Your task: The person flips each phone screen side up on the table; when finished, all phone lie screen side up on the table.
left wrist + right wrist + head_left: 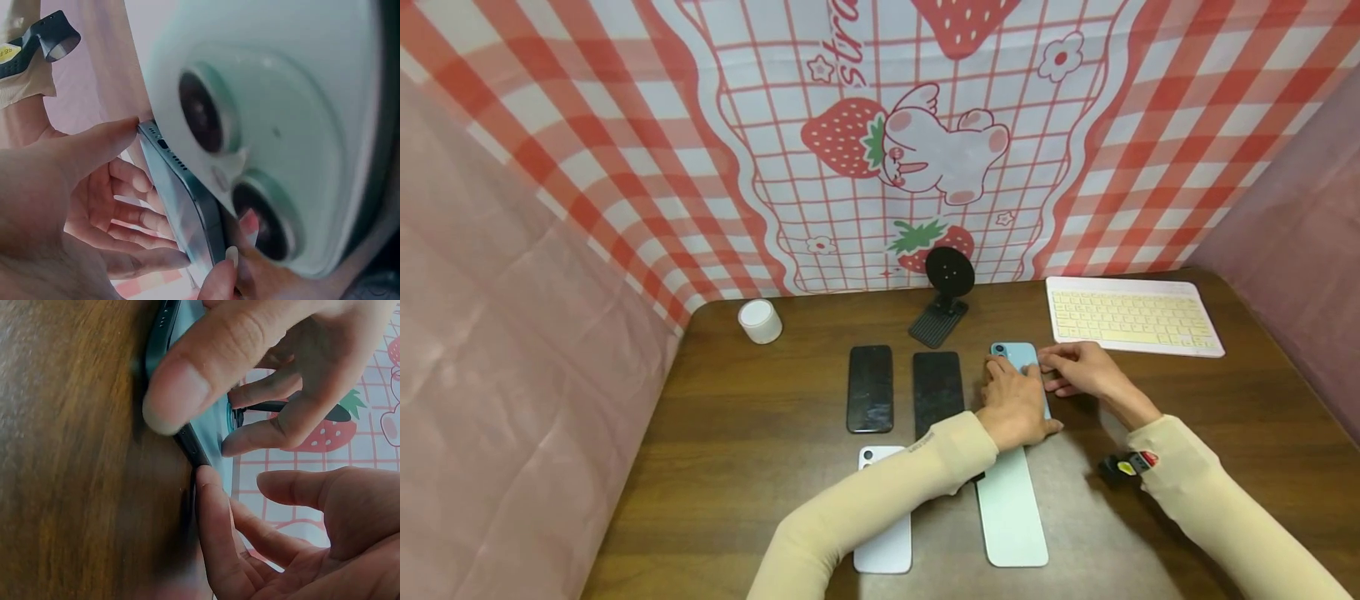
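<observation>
A strawberry-and-check cloth (737,167) hangs behind my brown wooden desk (700,467). From the head view, the blue phone (1019,356) lies on the desk, just beyond the pale green phone (1013,517) and right of the dark phone (937,383). My left hand (1013,404) arches over it, fingers bent down onto its edges. My right hand (1086,369) is at its right edge, fingers loosely bent. Sideways on the cloth I read "stra", the rest cut off; the print on my left sleeve (880,483) and the keyboard (1131,317) legends are too small to read.

In the left wrist view, my left thumb sits on the blue phone's corner, by its port and holes, while other fingertips grip its sides. The yellow label on my right wrist strap is illegible. I judge the phone light, stiff and slick, its glass breakable, so best held by the edges.

In the right wrist view, my right index fingertip touches its edge, thumb well apart. I see no brand there.
</observation>
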The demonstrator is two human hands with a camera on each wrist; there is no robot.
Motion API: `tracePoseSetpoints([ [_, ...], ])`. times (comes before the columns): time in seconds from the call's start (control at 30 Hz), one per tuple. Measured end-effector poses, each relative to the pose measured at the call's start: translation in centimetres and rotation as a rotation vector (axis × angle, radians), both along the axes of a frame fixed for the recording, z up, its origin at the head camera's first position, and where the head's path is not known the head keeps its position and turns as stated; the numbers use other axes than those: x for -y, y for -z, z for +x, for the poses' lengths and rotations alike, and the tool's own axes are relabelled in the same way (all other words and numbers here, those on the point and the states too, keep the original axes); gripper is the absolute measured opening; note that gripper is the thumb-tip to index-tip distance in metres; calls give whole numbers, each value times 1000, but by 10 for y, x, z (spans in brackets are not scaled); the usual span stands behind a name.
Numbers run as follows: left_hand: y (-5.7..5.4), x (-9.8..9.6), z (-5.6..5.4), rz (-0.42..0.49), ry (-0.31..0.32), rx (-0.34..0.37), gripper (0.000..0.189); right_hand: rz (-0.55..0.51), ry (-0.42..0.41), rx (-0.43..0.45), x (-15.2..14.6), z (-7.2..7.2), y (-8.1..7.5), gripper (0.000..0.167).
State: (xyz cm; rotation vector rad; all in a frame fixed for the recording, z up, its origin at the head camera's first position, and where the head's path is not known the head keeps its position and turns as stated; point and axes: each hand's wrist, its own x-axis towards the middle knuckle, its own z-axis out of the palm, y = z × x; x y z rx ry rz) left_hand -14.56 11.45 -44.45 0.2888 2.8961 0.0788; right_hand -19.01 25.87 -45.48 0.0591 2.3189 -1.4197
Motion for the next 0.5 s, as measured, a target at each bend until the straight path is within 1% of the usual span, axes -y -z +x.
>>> tracePoseSetpoints([
  [0.07,0,-1,0,-3,-1,-5,84,3,6,-1,0,0,0,48],
  [0.23,3,-1,0,-19,27,-29,86,-19,47,16,2,0,1,47],
  [0.37,5,0,-1,-2,41,-29,86,-41,80,17,4,1,2,47],
  [0.5,4,0,-1,-9,63,-35,86,-59,104,11,4,0,3,48],
])
